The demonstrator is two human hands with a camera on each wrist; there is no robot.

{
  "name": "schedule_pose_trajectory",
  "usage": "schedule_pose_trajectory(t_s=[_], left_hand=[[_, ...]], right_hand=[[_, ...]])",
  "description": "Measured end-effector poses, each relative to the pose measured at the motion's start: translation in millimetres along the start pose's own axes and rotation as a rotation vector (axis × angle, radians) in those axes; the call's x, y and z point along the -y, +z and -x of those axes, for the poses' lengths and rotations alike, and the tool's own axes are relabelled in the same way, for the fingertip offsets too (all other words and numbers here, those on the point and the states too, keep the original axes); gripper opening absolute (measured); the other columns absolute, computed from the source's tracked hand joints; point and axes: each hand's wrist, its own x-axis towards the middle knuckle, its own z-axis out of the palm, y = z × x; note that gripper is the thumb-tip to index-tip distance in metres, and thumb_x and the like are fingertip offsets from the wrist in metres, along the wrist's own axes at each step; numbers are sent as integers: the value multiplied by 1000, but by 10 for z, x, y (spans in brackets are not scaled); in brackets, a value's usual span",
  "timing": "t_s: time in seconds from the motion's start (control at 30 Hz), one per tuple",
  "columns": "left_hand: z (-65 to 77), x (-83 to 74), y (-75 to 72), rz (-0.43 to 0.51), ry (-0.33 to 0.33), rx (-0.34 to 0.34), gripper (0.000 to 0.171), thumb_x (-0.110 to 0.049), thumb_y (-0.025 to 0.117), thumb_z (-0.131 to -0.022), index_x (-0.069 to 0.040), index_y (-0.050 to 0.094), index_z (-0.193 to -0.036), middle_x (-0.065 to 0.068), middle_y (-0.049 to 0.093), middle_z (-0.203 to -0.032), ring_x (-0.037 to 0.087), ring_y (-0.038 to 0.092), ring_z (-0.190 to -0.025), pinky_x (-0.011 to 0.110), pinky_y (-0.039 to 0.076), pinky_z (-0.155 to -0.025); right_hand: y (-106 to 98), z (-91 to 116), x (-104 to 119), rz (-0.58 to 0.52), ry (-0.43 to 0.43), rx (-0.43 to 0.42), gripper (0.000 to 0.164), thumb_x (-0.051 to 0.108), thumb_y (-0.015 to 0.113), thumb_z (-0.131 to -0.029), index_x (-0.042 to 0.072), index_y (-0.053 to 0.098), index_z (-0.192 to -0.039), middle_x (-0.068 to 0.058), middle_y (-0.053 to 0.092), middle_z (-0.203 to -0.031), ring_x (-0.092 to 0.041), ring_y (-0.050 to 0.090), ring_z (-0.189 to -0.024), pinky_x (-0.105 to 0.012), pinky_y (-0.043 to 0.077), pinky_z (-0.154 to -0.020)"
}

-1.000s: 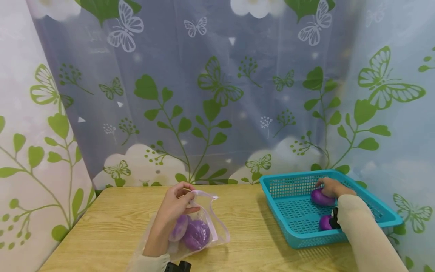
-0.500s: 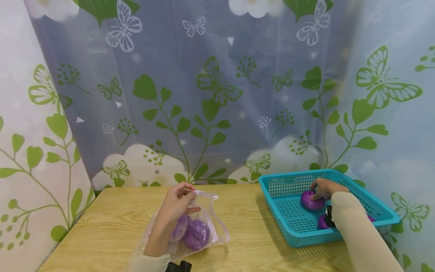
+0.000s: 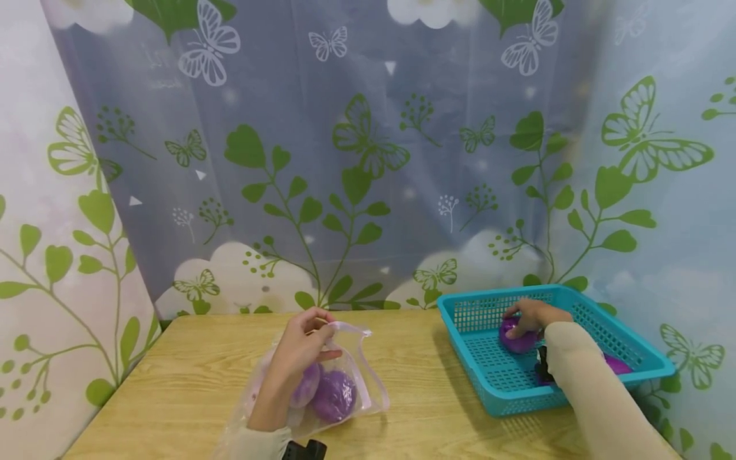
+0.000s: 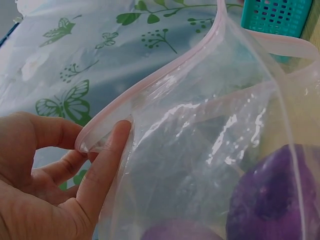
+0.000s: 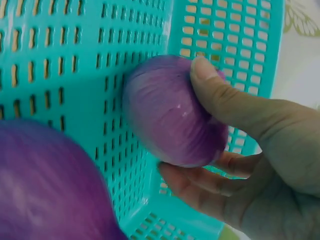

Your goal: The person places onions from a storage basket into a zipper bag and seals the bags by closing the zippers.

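Observation:
My left hand [image 3: 299, 348] pinches the pink-edged mouth of a clear zip bag [image 4: 180, 135] between thumb and fingers. Inside the bag lie purple onions, one [image 3: 335, 397] near the front and a paler one [image 3: 306, 386] partly behind the wrist. Over at the right, my right hand [image 3: 537, 315] grips a purple onion [image 5: 167, 112] within the turquoise basket [image 3: 531, 404], thumb on one side and fingers on the other. Whether this onion touches the basket floor, I cannot tell. Another onion [image 5: 47, 185] sits close to it, and one more [image 3: 616, 365] shows behind the right sleeve.
A wooden table [image 3: 414, 370] carries both bag and basket, with bare wood between them. Behind rises a patterned curtain [image 3: 368, 255] with butterflies and leaves. The basket's raised rim [image 3: 460, 345] stands between the right hand and the bag.
My right hand has moved left inside the basket together with the onion. An onion at the basket's right has come into view behind the sleeve. The left hand and bag stay nearly still.

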Motion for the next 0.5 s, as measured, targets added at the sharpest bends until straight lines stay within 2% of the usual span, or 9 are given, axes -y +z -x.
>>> schedule_pose_trajectory(t_s=[0.1,0.3,0.5], left_hand=[[-5,4,-2,6,0,0,8,-2,59,-101,0,62,-108,4,53,-92,16,54,-76,36,70,-76],[-7,-7,-14,11,1,3,10,-2,59,-101,1,61,-109,4,53,-92,15,53,-74,36,70,-76],[-2,1,-15,9,0,11,10,-2,57,-101,1,61,-109,7,55,-96,16,56,-78,35,70,-77]], right_hand=[[27,-37,65,27,-16,5,61,23,80,-91,1,57,-143,-39,44,-145,-37,65,-106,-46,66,-77],[43,-53,152,61,-3,9,60,22,80,-91,4,58,-143,-39,43,-146,-41,63,-110,-43,66,-71],[63,-25,144,25,-8,28,58,21,78,-93,4,57,-144,-40,41,-145,-46,61,-112,-51,67,-80]])
